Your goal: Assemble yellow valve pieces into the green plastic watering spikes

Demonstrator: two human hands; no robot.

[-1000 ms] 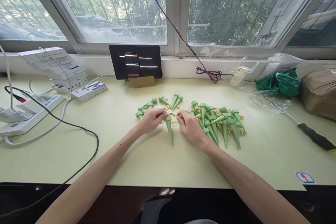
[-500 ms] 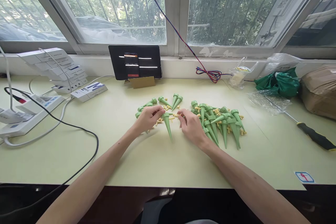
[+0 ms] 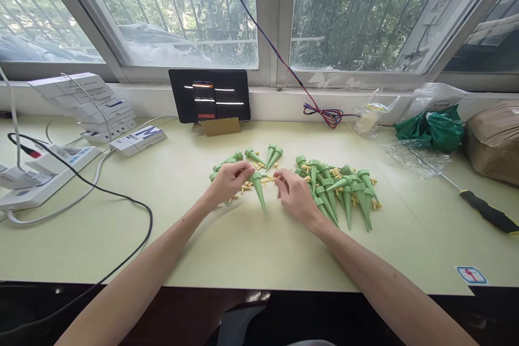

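My left hand (image 3: 227, 181) pinches the capped end of a green plant watering spike (image 3: 259, 194), whose tapered tip points down toward me. Across a small gap, my right hand (image 3: 297, 194) has thumb and forefinger closed on a small yellow valve (image 3: 276, 177). Loose yellow valves (image 3: 246, 187) lie around and behind my left hand. Several green spikes (image 3: 272, 155) rest beyond the hands, and others are partly covered by my left hand. To the right, a heap of green spikes with yellow valves (image 3: 346, 189) lies beside my right hand.
A tablet (image 3: 210, 95) leans on a cardboard stand at the back. White boxes (image 3: 93, 105), a power strip (image 3: 48, 178) and cables occupy the left. At right are a screwdriver (image 3: 486, 211), a green bag (image 3: 432, 128) and a brown package (image 3: 494, 140).
Both hands stay almost in place, with the spike and the yellow valve still held. The whole view has shifted very slightly.
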